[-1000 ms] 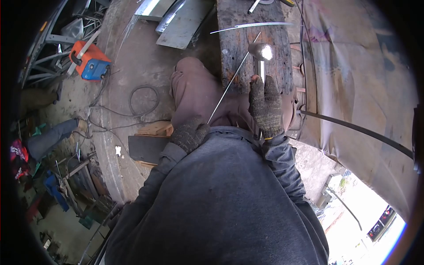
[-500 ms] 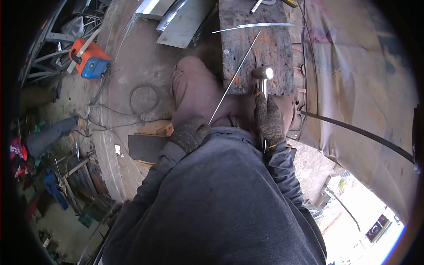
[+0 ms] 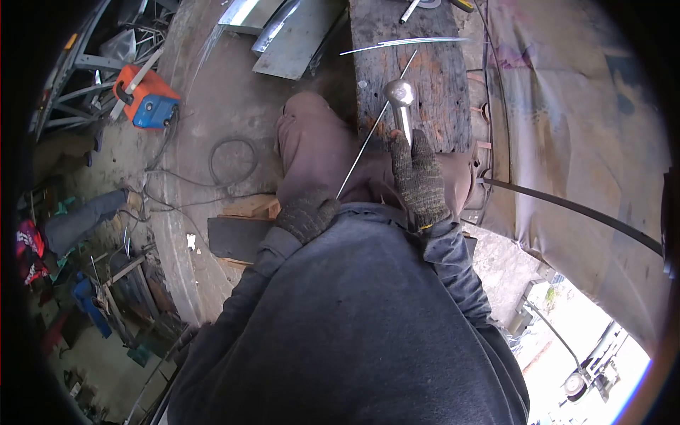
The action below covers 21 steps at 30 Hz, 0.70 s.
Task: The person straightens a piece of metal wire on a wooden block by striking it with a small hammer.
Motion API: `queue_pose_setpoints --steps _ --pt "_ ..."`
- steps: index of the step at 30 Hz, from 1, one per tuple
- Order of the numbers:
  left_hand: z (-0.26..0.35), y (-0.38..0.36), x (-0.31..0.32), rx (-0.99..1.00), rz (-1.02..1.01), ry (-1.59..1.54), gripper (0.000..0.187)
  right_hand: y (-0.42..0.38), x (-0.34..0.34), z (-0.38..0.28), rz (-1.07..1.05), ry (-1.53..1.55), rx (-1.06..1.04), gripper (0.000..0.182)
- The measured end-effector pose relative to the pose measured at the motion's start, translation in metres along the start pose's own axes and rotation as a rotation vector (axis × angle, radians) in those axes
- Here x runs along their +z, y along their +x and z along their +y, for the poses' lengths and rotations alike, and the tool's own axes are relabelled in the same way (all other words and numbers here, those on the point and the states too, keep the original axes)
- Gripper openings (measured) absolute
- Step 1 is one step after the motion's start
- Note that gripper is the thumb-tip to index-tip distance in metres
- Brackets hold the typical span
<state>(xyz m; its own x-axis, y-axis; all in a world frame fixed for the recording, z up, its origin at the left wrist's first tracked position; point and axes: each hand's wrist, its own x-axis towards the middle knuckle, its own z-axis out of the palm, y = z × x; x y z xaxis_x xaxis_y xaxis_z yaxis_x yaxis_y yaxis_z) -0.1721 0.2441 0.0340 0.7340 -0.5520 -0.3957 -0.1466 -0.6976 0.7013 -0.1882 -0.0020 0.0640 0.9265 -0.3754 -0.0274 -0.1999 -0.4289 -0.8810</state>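
Observation:
My right hand [image 3: 419,180], in a dark knitted glove, is closed round the handle of a metal hammer [image 3: 401,92]. The hammer's shiny head is over the worn wooden plank [image 3: 446,92] and overlaps a thin metal rod [image 3: 363,150] in this view. That rod runs slantwise from the plank down to my left hand [image 3: 306,218], also gloved, whose fingers are wrapped round its lower end. Farther up the plank, several thin bright rods [image 3: 404,42] lie crosswise.
Bent sheet-metal pieces [image 3: 297,53] lie on the floor beside the plank. An orange and blue machine [image 3: 147,99] stands at the left, near a looped cable [image 3: 234,159]. A hanging tarp [image 3: 567,142] borders the right side. Another person's leg [image 3: 85,219] shows at far left.
My right hand has moved left with the hammer, and the hammer head has come up and across over the rod. My left hand stays nearly in place on the rod.

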Motion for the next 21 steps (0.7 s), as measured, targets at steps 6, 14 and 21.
queue_pose_setpoints --steps 6,14,21 --pt "-0.002 0.003 0.001 -0.048 -0.043 0.015 0.028 -0.016 -0.008 0.018 -0.022 -0.344 -0.494 0.034" --pt "0.086 -0.014 -0.070 -0.182 -0.400 -0.635 0.022 -0.035 -0.016 0.099 -0.107 1.029 0.434 0.041" --pt "0.160 -0.002 -0.086 -0.093 -0.553 -1.463 0.025 -0.047 -0.004 0.160 -0.080 0.718 0.316 0.040"
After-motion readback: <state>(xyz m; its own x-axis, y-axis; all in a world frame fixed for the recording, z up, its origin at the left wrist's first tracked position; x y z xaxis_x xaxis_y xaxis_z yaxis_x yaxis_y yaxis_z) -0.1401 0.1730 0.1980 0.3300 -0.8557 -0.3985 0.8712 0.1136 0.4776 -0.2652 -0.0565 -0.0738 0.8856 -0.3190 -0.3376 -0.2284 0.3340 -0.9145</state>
